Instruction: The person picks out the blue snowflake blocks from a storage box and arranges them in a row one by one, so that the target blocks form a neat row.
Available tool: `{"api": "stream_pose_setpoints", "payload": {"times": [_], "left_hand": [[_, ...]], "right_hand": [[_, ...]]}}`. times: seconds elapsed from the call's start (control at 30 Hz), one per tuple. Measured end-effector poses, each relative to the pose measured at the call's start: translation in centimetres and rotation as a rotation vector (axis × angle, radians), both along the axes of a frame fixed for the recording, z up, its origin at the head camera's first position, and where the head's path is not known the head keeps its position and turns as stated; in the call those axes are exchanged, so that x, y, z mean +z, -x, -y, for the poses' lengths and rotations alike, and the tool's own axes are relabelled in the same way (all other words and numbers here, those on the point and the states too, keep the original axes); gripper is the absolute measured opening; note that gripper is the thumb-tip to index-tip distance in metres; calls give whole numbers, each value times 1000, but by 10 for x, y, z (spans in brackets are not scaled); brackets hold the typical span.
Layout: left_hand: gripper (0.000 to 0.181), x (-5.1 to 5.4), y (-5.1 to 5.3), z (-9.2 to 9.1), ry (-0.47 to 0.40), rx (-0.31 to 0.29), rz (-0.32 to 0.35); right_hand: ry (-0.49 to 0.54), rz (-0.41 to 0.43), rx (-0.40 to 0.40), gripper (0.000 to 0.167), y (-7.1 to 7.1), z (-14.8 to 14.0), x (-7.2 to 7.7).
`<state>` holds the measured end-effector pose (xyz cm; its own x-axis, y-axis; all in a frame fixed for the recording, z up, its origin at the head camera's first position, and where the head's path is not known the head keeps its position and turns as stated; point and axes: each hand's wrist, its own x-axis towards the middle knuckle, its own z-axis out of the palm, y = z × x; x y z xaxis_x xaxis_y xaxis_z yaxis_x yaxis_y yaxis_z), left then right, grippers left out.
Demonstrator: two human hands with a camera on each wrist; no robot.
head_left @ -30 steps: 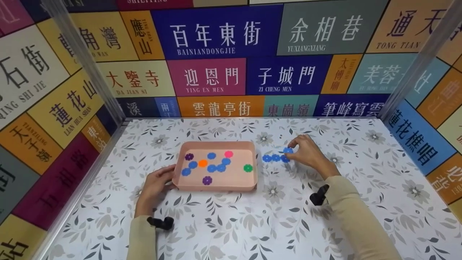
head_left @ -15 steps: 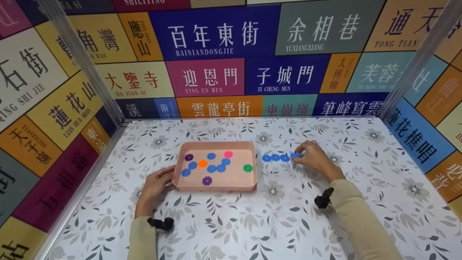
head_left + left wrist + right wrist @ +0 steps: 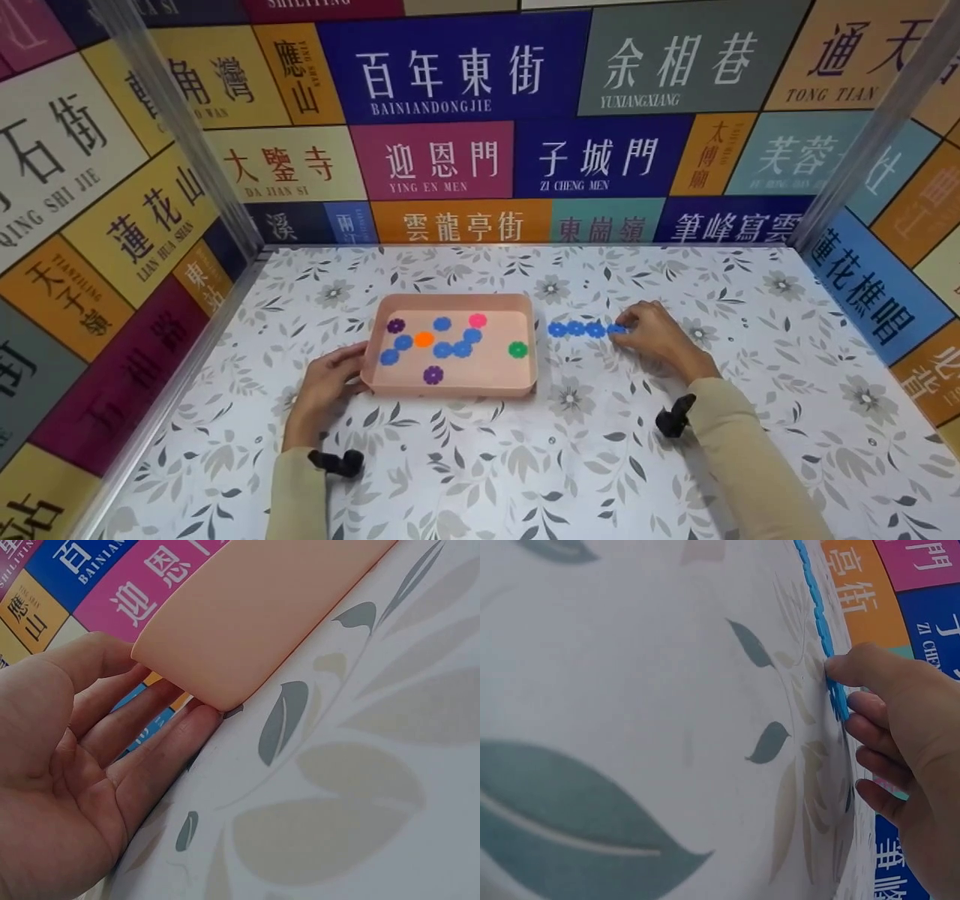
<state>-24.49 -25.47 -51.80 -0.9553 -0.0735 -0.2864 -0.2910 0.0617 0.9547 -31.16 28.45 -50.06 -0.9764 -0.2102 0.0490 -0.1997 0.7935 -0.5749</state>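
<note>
A row of blue flower-shaped plastic pieces [image 3: 576, 328] lies on the table to the right of a shallow pink tray [image 3: 450, 386]. At the row's right end my right hand [image 3: 660, 337] pinches a blue flower-shaped piece [image 3: 616, 328], partly hidden by the fingers. Edge-on in the right wrist view, the row looks like a thin blue strip [image 3: 819, 611] low against the tabletop. My left hand [image 3: 327, 390] rests its fingers against the tray's left end. Fingertips meet the tray wall [image 3: 217, 630] in the left wrist view, without curling round it.
Inside the tray lie several loose blue flower pieces [image 3: 442, 349], two purple ones [image 3: 433, 375], an orange one [image 3: 424, 340], a pink one [image 3: 478, 320] and a green one [image 3: 517, 349]. A sign-covered wall [image 3: 457, 161] bounds the floral-patterned tabletop [image 3: 510, 465] at the back.
My right hand has lowered the blue piece from above the row to its right end, shifting rightward. The left hand and tray have stayed in place.
</note>
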Motion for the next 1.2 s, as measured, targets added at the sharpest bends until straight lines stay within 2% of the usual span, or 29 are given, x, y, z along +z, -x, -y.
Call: {"api": "stream_pose_setpoints", "payload": {"times": [0.2,0.4,0.53,0.77,1.07,1.2], "left_hand": [[44,-1,0,1,-2,-6,-3],[44,0,1,1,9,-7,5],[44,0,1,1,-3,-3,7],[46,-1,0,0,-78,14,-49],[44,-2,-1,-1,-39,12,-43],[44,-1,-1,-2,-20,10,-32]], "right_hand": [[35,70,11,40,0,0,6],[67,12,53,41,3,11,21],[99,-28,73,41,2,27,35],[149,-101,112,36,-1,62,53],[201,-106,182,35,-1,102,64],[181,-80,241,37,0,119,64]]}}
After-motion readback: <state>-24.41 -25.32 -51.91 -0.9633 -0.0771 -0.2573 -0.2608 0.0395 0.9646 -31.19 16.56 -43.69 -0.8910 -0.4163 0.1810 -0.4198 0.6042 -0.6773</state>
